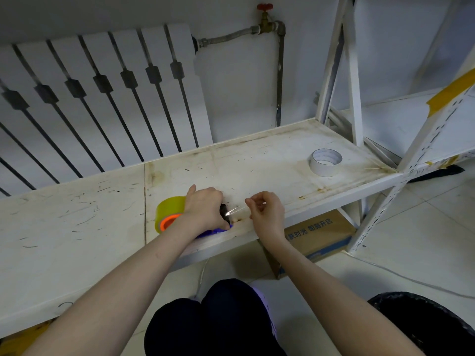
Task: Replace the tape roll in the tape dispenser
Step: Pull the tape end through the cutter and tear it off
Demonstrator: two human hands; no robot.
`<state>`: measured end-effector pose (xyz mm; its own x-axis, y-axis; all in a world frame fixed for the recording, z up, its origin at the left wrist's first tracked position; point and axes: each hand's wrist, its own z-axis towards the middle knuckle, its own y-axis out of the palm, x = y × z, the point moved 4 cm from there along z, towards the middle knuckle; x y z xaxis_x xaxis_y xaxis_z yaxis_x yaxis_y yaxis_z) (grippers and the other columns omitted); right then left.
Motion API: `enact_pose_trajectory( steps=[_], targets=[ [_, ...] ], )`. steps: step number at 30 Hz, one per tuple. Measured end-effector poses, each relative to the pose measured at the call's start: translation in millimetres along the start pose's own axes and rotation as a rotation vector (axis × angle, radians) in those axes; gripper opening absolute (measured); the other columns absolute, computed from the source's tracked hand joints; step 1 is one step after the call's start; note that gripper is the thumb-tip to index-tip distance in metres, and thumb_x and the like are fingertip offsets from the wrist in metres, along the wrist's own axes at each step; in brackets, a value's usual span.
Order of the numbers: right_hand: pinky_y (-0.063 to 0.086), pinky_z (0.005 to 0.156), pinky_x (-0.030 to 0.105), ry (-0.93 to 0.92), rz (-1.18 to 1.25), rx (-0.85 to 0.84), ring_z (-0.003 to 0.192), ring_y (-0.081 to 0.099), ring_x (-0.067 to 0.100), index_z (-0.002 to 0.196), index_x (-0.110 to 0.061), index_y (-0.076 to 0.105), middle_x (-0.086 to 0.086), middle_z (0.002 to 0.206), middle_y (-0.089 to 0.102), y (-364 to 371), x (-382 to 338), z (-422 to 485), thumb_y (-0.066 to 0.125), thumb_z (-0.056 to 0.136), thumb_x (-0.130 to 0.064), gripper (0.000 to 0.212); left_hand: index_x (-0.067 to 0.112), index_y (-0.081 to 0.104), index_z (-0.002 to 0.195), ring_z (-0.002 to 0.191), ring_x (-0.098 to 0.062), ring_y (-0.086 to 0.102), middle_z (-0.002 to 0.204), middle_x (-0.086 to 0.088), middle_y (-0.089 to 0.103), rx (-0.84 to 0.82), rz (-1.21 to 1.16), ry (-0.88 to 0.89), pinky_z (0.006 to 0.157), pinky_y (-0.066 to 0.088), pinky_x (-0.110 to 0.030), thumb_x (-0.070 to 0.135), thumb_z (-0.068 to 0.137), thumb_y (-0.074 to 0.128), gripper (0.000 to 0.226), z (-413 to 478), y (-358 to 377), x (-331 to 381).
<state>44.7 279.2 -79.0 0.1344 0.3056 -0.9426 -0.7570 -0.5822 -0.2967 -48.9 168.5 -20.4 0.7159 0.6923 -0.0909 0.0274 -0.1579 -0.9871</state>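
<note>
A yellowish tape roll [171,209] sits on the orange hub of a blue tape dispenser [208,233] that lies on the white shelf [77,227] near its front edge. My left hand [205,209] presses down over the dispenser and hides most of it. My right hand [266,209] pinches the free end of a clear tape strip [235,210] drawn out from under the left hand. A white empty tape core [325,162] stands on the shelf at the far right.
A white radiator [97,93] and a pipe with a red valve [264,7] stand behind the shelf. A cardboard box [316,237] sits under the shelf. A shelf upright [401,173] rises at the right. A black bin [431,327] is at the bottom right.
</note>
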Motion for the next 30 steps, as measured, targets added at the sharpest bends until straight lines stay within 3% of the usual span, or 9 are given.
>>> enact_pose_trajectory(
  steps=[3,8,14,17,22,30],
  targets=[
    [0.052,0.068,0.026,0.0,-0.021,-0.027,0.071,0.062,0.017,0.08,-0.022,0.057,0.002,0.085,0.061,-1,-1,1,0.063,0.088,-0.023,0.01,0.019,0.06,0.093,0.094,-0.021,0.058,0.091,0.002,0.057,-0.004,-0.009,-0.007,0.11,0.026,-0.045,0.054,0.058,0.073,0.051,0,1,-3],
    [0.041,0.056,0.017,0.15,-0.056,-0.091,0.055,0.057,0.008,0.079,-0.012,0.063,-0.001,0.064,0.062,3,9,3,0.066,0.086,-0.021,0.012,0.018,0.058,0.093,0.09,-0.021,0.056,0.089,0.002,0.052,-0.003,0.019,0.011,0.104,0.03,-0.041,0.052,0.059,0.074,0.05,-3,-3,1],
    [0.056,0.061,0.029,0.144,0.021,-0.079,0.053,0.061,0.01,0.083,-0.009,0.064,-0.001,0.073,0.063,-5,-2,4,0.067,0.085,-0.022,0.013,0.018,0.06,0.105,0.089,-0.023,0.057,0.099,-0.001,0.057,0.062,-0.053,0.046,0.077,0.042,-0.033,0.054,0.057,0.074,0.061,-9,-13,-7],
    [0.056,0.058,0.025,0.107,0.036,-0.083,0.053,0.063,0.009,0.085,-0.012,0.064,-0.001,0.078,0.063,-10,-17,4,0.068,0.084,-0.023,0.012,0.02,0.063,0.105,0.086,-0.022,0.056,0.097,0.0,0.053,0.073,-0.131,0.065,0.07,0.05,-0.035,0.053,0.055,0.075,0.061,-15,-20,-14],
    [0.05,0.047,0.012,0.046,0.104,-0.129,0.048,0.063,0.002,0.086,-0.013,0.065,-0.003,0.079,0.062,-17,-43,3,0.066,0.085,-0.022,0.009,0.027,0.062,0.106,0.09,-0.014,0.053,0.098,0.005,0.055,0.145,-0.278,0.083,0.071,0.048,-0.029,0.053,0.055,0.076,0.059,-31,-37,-27],
    [0.052,0.051,0.015,-0.069,0.16,-0.262,0.052,0.064,0.007,0.091,-0.01,0.064,-0.004,0.08,0.061,-18,-94,3,0.059,0.089,-0.011,0.006,0.022,0.064,0.102,0.094,-0.013,0.06,0.105,0.004,0.062,0.252,-0.631,0.031,0.082,0.056,-0.036,0.042,0.051,0.084,0.059,-52,-57,-49]
  ],
)
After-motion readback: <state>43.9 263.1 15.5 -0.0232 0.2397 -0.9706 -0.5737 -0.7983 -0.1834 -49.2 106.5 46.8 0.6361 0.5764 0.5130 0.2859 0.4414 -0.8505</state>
